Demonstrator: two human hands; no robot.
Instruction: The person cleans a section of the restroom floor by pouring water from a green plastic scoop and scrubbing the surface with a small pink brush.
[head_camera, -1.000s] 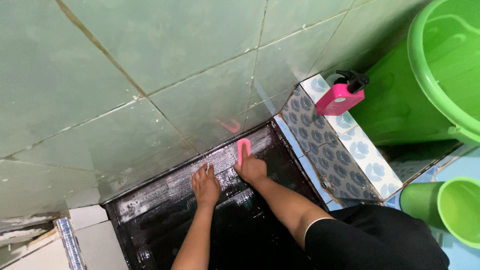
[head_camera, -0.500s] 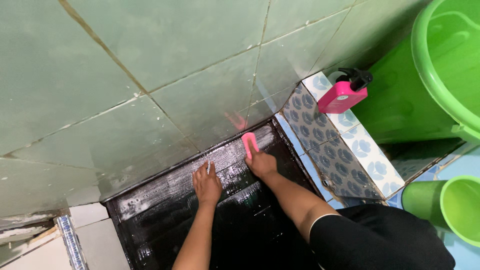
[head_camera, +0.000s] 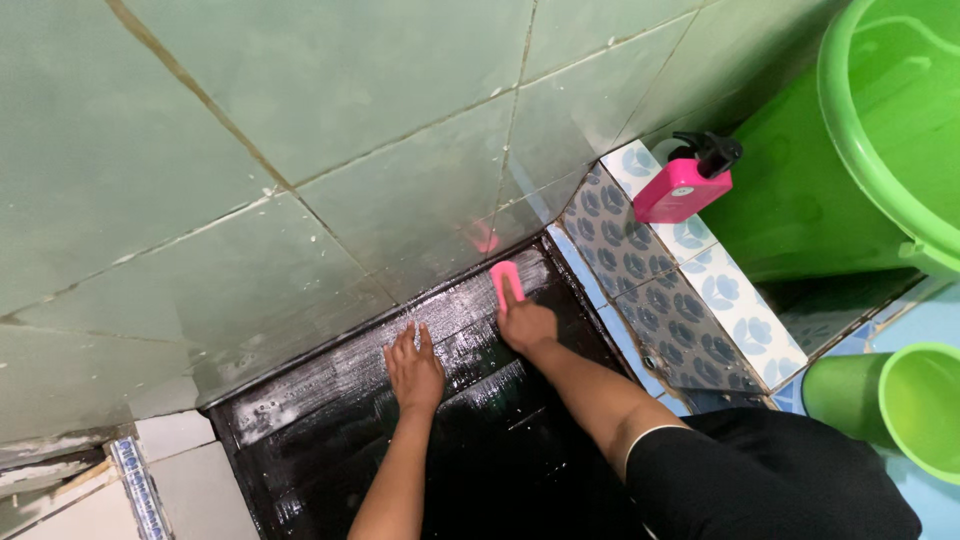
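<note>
While pressed to the wet black floor (head_camera: 330, 440) — right hand (head_camera: 527, 325) closed over a pink scrub brush (head_camera: 503, 281), one finger laid along its back. Brush close against the base of the green tiled wall (head_camera: 300, 130), long axis pointing from the hand toward that wall. Left hand (head_camera: 414, 368) empty, fingers spread flat on the floor, a little farther from the wall and beside the right — clearly the farther hand from the brush.

Pale green wall tiles (head_camera: 330, 110) with stained grout meet a wet black floor (head_camera: 330, 440), a low ledge (head_camera: 690, 300) of blue flower tiles at the right, white tiles (head_camera: 190, 480) at bottom left
</note>
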